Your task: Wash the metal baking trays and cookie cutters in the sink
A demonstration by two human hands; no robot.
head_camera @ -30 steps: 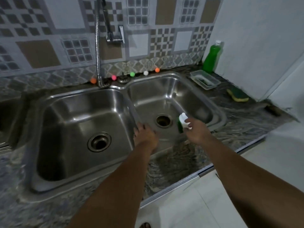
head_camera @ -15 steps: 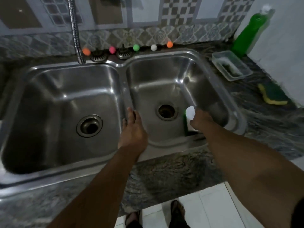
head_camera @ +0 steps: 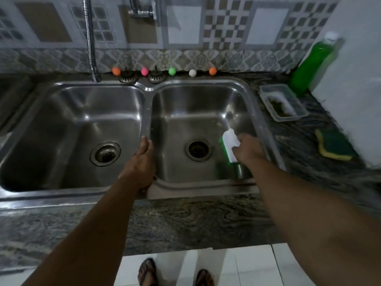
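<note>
A steel double sink (head_camera: 147,104) fills the view, and both basins hold nothing but their drains. My right hand (head_camera: 248,150) is shut on a white-handled scrub brush (head_camera: 230,143) with green bristles, held low inside the right basin next to the drain (head_camera: 198,151). My left hand (head_camera: 142,162) rests flat on the divider between the basins, fingers together and holding nothing. No baking trays or cookie cutters are in view.
A flexible faucet hose (head_camera: 90,42) hangs over the left basin. Coloured balls (head_camera: 172,71) line the back ledge. To the right lie a clear plastic container (head_camera: 283,103), a green soap bottle (head_camera: 311,65) and a green-yellow sponge (head_camera: 334,147) on the stone counter.
My view has moved closer and tilted down over the sink. My right hand has carried the brush deeper into the right basin. My left hand has slid forward along the divider.
</note>
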